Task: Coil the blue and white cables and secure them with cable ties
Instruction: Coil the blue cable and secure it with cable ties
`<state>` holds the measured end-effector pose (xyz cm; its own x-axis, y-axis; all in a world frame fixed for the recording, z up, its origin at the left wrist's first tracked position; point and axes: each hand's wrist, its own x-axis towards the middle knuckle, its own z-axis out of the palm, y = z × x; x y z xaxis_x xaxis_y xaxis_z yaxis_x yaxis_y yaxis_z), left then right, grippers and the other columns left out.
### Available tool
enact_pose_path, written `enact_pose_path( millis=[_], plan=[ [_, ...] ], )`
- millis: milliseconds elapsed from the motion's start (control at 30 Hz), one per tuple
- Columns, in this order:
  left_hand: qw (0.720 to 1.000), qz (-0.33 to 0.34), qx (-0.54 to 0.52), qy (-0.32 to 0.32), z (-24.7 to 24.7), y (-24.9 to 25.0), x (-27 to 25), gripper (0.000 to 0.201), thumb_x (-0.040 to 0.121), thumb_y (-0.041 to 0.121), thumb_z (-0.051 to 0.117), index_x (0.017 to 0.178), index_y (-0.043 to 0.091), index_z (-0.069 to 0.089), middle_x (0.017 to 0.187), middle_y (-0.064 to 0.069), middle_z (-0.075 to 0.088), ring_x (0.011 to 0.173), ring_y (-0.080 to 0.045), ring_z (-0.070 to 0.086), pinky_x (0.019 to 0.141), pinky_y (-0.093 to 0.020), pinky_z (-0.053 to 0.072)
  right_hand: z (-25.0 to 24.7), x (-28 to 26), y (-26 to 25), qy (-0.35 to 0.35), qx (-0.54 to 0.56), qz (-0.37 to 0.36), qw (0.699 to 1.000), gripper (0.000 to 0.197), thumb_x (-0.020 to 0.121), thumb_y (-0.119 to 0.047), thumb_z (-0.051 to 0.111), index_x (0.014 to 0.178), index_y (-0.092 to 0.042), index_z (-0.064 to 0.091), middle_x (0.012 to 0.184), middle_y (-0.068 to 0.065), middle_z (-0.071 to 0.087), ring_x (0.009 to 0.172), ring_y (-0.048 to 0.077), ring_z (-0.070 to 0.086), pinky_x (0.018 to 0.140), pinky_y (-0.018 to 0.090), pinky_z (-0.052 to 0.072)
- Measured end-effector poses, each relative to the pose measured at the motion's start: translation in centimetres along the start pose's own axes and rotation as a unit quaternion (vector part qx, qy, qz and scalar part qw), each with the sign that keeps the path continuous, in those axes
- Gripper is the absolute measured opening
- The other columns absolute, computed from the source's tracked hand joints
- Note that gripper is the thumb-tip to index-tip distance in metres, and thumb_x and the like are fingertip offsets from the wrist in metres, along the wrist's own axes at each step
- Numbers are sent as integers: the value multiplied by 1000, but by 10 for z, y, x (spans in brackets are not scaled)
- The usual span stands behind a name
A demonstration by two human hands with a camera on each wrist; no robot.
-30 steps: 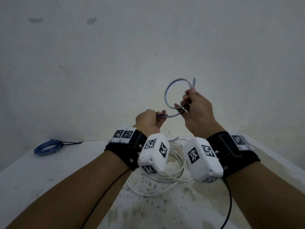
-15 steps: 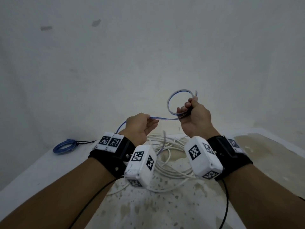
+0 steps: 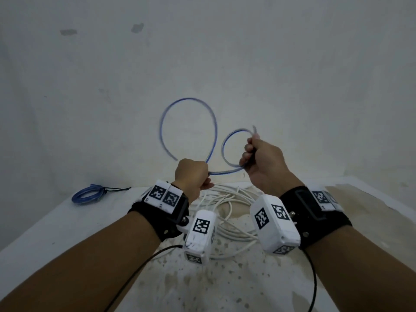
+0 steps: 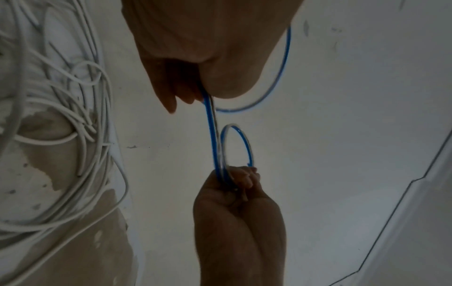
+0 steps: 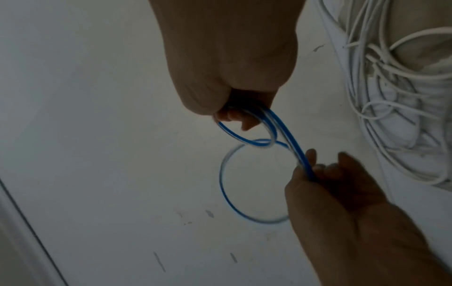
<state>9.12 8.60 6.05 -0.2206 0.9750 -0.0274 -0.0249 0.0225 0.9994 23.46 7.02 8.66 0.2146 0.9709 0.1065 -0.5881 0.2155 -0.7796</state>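
Observation:
A thin blue cable (image 3: 215, 131) hangs in the air between both hands. My right hand (image 3: 258, 158) grips a small coil of it (image 4: 247, 147), with the cable end poking up past the fingers. My left hand (image 3: 193, 174) pinches the cable (image 5: 293, 147) a little further along. Beyond the left hand the cable arcs up in a large blurred loop (image 3: 186, 102). A loose pile of white cable (image 3: 227, 210) lies on the table beneath the wrists.
A second blue cable coil (image 3: 86, 194), bound with a black cable tie (image 3: 117, 189), lies at the table's far left by the wall. The white table (image 3: 67, 233) has a stained, worn patch in the middle. A pale wall stands close behind.
The free length of blue cable has swung up into a big loop above my left hand. Both hands shifted slightly apart, the right still holding its small coil.

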Motion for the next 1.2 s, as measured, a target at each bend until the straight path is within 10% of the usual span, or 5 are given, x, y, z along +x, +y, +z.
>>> enact_pose_path(
  millis=[233,400,733,1200],
  plan=[
    [996,90,24,-2,-19,6,2,33,96,15,59,67,0,60,57,-10,55,50,-22,55,60,-35,58,0,-7,34,-88,-84,75,990,28,104,-27,45,80,-15,54,56,-5,43,44,9,36,42,20,34],
    [991,127,27,-41,-32,7,7,21,99,23,54,86,8,61,89,-7,66,82,-23,64,80,-40,57,5,-8,40,-115,-51,83,989,28,104,-29,46,81,-17,54,57,-7,42,45,9,35,44,20,34],
    [973,116,-152,-130,-44,19,5,16,99,16,54,101,1,60,95,-15,73,77,-20,73,72,-28,60,11,-5,49,-140,-12,96,985,28,104,-29,43,80,-17,50,54,-8,33,42,7,26,39,18,27],
    [976,144,-45,-159,-59,23,7,23,97,14,58,107,-6,62,98,-20,73,82,-25,74,71,-29,61,19,2,63,-122,-20,58,991,31,104,-30,43,77,-18,52,52,-8,37,39,8,26,43,20,21]
  ],
)
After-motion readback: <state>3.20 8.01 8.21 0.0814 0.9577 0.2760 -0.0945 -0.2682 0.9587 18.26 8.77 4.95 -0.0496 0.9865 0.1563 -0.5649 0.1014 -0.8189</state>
